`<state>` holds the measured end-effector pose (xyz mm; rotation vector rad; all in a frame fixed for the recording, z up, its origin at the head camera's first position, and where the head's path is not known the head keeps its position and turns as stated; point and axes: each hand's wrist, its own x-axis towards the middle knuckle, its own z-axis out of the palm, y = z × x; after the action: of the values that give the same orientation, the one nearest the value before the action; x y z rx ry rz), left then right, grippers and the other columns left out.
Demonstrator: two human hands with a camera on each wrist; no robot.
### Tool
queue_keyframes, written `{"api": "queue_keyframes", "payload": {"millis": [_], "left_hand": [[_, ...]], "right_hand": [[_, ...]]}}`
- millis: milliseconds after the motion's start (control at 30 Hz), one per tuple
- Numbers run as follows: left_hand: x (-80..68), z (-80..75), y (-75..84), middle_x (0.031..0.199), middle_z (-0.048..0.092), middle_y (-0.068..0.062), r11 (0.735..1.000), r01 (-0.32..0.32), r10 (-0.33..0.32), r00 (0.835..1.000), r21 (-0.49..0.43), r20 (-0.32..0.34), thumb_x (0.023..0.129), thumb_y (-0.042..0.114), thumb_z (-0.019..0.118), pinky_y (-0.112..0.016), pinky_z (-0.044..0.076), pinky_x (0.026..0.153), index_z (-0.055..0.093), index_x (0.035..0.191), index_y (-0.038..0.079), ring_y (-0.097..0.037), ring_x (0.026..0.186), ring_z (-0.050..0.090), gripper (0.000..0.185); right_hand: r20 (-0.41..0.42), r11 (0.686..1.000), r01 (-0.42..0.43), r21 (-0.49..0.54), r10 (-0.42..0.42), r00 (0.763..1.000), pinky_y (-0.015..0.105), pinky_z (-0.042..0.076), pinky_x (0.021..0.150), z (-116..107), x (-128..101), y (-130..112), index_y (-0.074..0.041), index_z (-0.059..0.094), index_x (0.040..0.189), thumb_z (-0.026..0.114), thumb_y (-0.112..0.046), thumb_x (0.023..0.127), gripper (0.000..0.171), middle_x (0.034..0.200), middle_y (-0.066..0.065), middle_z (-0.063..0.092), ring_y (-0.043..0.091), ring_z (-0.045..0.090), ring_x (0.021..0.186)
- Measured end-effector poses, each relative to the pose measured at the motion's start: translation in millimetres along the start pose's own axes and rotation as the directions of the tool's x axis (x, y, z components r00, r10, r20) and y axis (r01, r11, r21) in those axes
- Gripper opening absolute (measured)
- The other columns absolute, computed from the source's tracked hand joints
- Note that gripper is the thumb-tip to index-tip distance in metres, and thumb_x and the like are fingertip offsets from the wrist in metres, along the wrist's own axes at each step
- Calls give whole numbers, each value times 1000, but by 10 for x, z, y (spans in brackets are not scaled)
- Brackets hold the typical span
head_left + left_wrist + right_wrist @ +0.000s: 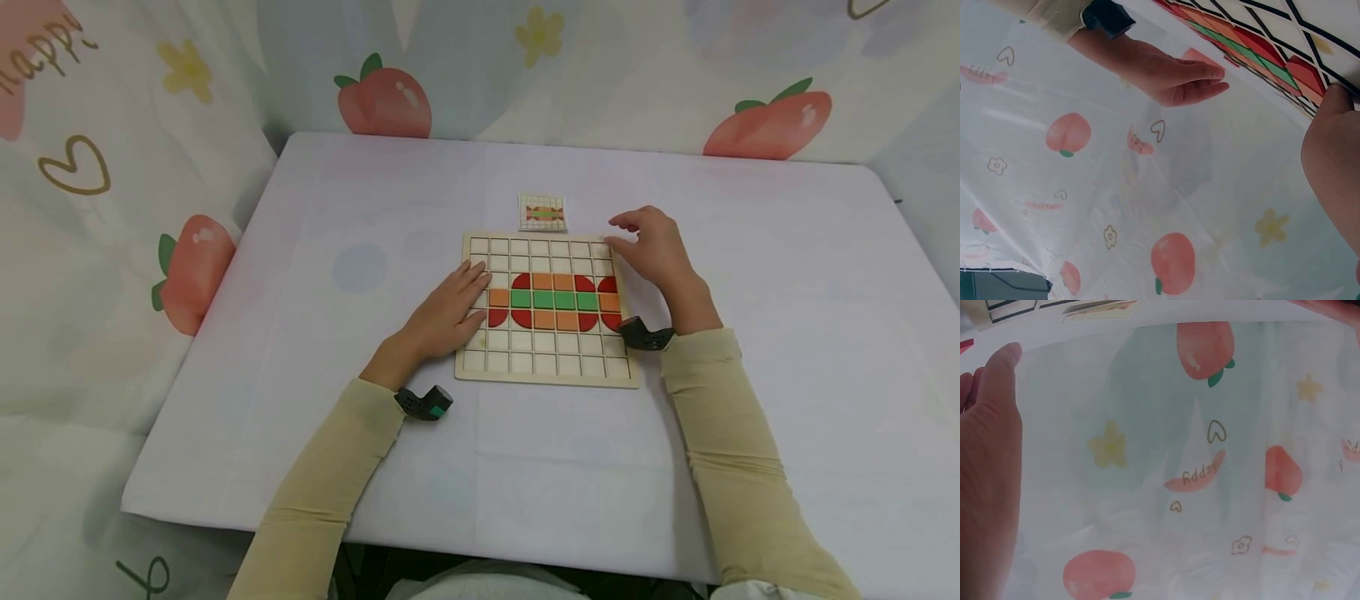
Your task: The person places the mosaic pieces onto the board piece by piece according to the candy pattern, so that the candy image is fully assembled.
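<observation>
Pale wood forms the gridded puzzle board (547,367), which lies flat at the middle of the bench (787,275) under a white cloth. A candy-shaped pattern of red, orange and green tiles (553,300) is set across the board's middle rows, with the other cells left bare. The left hand (450,312) is laid flat on the board's left edge, its fingers (474,283) straight and relaxed, touching the leftmost tiles and gripping nothing. The right hand (654,250) is held at the board's upper right corner, fingers loosely spread and slightly bent, with nothing pinched between them. A small pattern card (542,212) showing the same candy shape lies just beyond the board's far edge. A peach-printed curtain (390,67) is hung behind the bench.
</observation>
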<state>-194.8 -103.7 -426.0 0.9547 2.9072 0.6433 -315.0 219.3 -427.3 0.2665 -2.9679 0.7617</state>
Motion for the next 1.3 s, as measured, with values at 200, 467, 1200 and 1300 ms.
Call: {"api": "queue_keyframes", "payload": {"millis": [200,467,1200,1300], "left_hand": [[1,-6,4,139,14,-8,1000,-4,4,1000,4,0,88,28,33,-31,6,100,22,133,4,-21,126,2,52],[-9,-7,-2,139,12,-7,1000,8,-9,1000,12,20,89,29,31,-29,4,100,20,134,6,-19,126,-1,52],[-8,14,-14,139,13,-7,1000,-7,7,1000,4,-10,88,29,34,-30,6,100,21,134,6,-20,126,0,53],[-10,7,-13,139,12,-7,1000,-7,7,1000,1,-6,89,29,34,-30,6,100,20,134,6,-19,126,0,53]], "right_hand": [[1,999,-26,-19,26,1000,40,35,82,-79,48,78,-10,56,112,54,-32,81,38,108,9,48,25,41,100],[38,991,-116,-61,118,992,41,36,83,-59,203,273,-12,54,113,52,-31,82,36,109,9,45,25,38,100],[242,981,-57,-184,101,965,47,32,84,-371,90,-311,0,53,111,48,-8,85,27,102,20,43,34,36,93],[254,979,-36,-203,88,963,47,32,84,-356,97,-316,1,52,110,47,-7,86,27,101,20,43,34,37,92]]}}
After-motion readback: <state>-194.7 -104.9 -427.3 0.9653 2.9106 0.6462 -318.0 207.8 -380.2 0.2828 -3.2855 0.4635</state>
